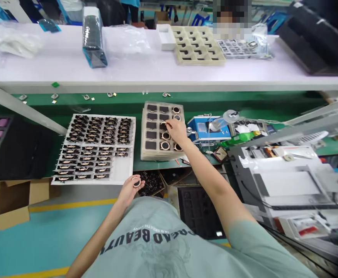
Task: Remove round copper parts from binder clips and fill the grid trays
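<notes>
Held low in front of my shirt, my left hand [130,189] has its fingers closed round a round gold-rimmed watch case [136,182]. My right hand [175,130] reaches over a stacked, clear compartment tray [142,133]. Its thumb and fingertips pinch the edge of another such case [163,123], mostly hidden by the fingers. More round gold-rimmed cases [165,145] lie in the tray's middle and right columns, while dark squares show in the left-hand compartments. To the left, a white foam tray [122,168] carries rows of black parts with gold edges [85,158].
Right of the compartment tray stands a blue device [211,128] with a clear cylinder, beside a green bottle [241,138]. A white shelf [128,71] crosses above the bench. Below the bench edge sits a box of small black parts [151,182]. A grey machine [290,185] stands at right.
</notes>
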Demonstrator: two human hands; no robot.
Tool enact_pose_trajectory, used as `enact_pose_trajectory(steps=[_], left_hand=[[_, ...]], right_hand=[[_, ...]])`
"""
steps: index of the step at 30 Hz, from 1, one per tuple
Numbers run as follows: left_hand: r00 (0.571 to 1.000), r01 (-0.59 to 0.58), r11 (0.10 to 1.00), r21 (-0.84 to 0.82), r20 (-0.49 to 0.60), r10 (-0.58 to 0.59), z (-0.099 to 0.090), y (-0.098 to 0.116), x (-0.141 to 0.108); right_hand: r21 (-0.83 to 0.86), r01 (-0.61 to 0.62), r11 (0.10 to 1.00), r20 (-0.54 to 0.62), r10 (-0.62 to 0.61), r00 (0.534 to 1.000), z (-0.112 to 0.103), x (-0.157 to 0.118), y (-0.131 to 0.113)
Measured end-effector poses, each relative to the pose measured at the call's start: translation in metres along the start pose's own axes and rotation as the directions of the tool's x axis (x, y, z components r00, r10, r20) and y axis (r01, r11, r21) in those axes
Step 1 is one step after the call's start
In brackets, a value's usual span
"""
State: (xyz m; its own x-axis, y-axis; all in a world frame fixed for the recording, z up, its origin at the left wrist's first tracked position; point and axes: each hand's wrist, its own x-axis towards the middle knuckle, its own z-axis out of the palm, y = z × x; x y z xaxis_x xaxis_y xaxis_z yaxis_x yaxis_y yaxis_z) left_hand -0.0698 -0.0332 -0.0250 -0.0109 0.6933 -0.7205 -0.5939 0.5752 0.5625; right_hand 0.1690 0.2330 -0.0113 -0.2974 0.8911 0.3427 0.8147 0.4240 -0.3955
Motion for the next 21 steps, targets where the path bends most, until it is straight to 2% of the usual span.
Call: enact_pose_trajectory(steps=[6,8,11,14,16,17,19,21], left_hand=[[0.997,-0.053,0.995,-0.09,-0.055,0.048,-0.002,0.012,0.007],[0.994,-0.092,0.989,-0.118,-0.075,0.084,0.002,0.016,0.008],[0.989,-0.141,0.98,-0.144,-0.07,0.132,0.013,0.024,0.008],[0.988,-0.153,0.969,-0.196,-0.034,0.149,0.032,0.035,0.009],[0.991,-0.122,0.959,-0.256,0.022,0.132,0.046,0.042,0.011],[0.991,-0.097,0.956,-0.279,0.058,0.117,0.051,0.044,0.012],[0.987,-0.041,0.958,-0.283,0.135,0.082,0.058,0.047,0.014],[0.98,0.01,0.969,-0.246,0.195,0.039,0.059,0.047,0.015]], right_hand=[[-0.052,0.151,0.987,0.1,-0.145,0.984,-0.006,-0.021,-0.011],[-0.053,0.138,0.989,0.099,-0.132,0.986,-0.006,-0.02,-0.013],[-0.028,0.037,0.999,0.059,-0.035,0.998,-0.01,-0.016,-0.022],[0.062,-0.035,0.997,-0.016,0.037,0.999,-0.018,-0.031,-0.051],[0.148,0.049,0.988,0.031,-0.054,0.998,-0.025,-0.056,-0.083],[0.196,0.146,0.97,0.123,-0.172,0.977,-0.028,-0.071,-0.1],[0.224,0.334,0.916,0.289,-0.389,0.874,-0.035,-0.099,-0.13],[0.167,0.436,0.884,0.372,-0.466,0.803,-0.041,-0.115,-0.147]])
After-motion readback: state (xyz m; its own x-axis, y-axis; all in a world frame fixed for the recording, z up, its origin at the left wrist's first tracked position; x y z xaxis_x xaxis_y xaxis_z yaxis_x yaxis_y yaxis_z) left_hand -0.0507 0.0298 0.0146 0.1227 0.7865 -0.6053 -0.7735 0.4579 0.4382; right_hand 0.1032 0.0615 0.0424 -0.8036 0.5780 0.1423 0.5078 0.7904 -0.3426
